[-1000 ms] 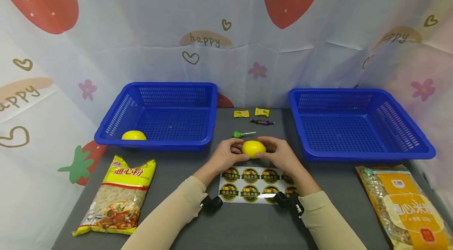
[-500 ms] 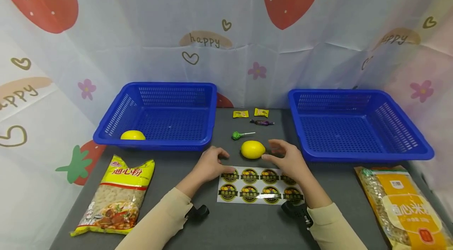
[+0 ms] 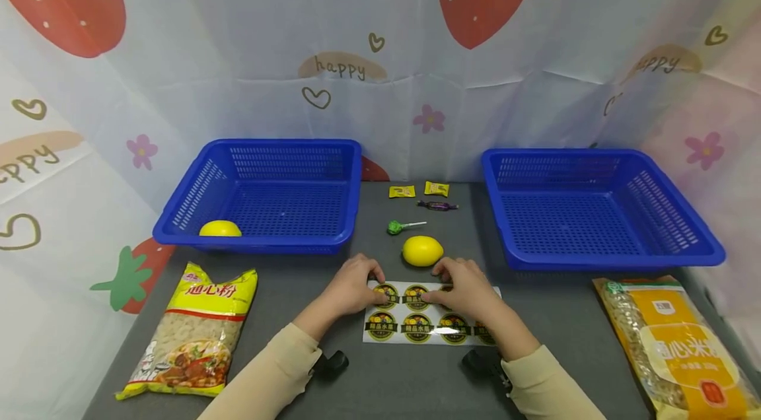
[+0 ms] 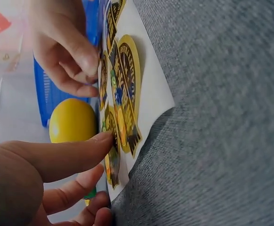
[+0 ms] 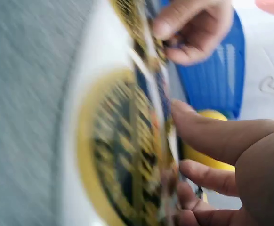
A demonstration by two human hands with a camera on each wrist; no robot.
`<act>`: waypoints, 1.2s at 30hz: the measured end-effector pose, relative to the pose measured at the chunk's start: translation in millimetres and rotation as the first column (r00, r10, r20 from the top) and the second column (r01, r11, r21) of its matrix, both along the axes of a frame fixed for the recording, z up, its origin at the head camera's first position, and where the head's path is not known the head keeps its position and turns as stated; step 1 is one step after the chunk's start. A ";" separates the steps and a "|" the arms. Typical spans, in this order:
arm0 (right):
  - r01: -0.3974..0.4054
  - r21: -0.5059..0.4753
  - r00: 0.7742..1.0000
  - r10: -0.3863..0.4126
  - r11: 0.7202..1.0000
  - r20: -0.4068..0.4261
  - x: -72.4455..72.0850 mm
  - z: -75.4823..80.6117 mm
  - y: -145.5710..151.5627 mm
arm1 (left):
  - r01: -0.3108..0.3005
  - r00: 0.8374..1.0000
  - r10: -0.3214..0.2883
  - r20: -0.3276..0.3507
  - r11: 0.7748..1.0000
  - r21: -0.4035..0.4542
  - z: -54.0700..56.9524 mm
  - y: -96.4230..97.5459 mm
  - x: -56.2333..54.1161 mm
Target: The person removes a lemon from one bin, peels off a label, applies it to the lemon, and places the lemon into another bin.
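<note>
Two hands are at the sticker sheet (image 3: 425,312), which lies on the gray table (image 3: 404,380) in front of us, just nearer than the free yellow lemon (image 3: 423,251). Our left hand (image 3: 349,288) has its thumb over the first sticker of the far row, and our right hand (image 3: 470,291) has its thumb over the second, with fingers bent about the far edge. Whether either one truly pinches the paper we cannot tell: the right wrist view is blurred, and the left shows a thumb on a sticker with the fingertips partly hidden. Neither hand holds the lemon. We judge this to be the start of loosening a sticker, and the next move probably calls for one hand to steady the backing while the other works a nail under a round border. At its left end the sheet seems to curve slightly off the table, so too hard a tug could drag it all along. For elbow room we have bare gray surface on the near side and out toward the pasta bag (image 3: 196,334) on the left and the orange bag (image 3: 678,347) on the right. Farther off it tightens: lemon and lollipop (image 3: 395,228) sit between the left basket (image 3: 255,242) and right basket (image 3: 618,261), whose rims we should keep our knuckles off.
</note>
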State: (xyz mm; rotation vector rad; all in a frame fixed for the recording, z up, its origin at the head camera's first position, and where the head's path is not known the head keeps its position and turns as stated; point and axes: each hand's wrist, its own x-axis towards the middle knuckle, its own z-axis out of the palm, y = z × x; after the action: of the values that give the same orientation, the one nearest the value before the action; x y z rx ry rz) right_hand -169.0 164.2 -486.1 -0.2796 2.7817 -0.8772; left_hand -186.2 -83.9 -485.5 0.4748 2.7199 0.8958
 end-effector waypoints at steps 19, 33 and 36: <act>-0.077 -0.179 0.997 0.073 0.981 -0.030 8.3 17.7 -0.1 | -0.036 0.988 0.060 -0.140 0.984 0.173 15.8 -0.6 20.5; -0.084 -0.153 0.996 0.084 0.985 -0.007 7.1 9.2 -2.2 | -0.027 0.999 0.032 -0.012 0.957 0.289 18.7 -7.6 18.9; -0.094 -0.156 0.996 0.093 0.983 -0.010 7.0 7.4 -2.6 | -0.026 0.999 0.009 0.050 0.938 0.346 21.1 -10.3 16.4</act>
State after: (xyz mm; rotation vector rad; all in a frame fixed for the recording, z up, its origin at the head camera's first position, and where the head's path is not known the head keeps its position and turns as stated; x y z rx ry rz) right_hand -162.0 161.7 -478.6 -0.4333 2.6813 -1.0738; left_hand -169.7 -94.2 -464.4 0.4862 2.5307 1.3840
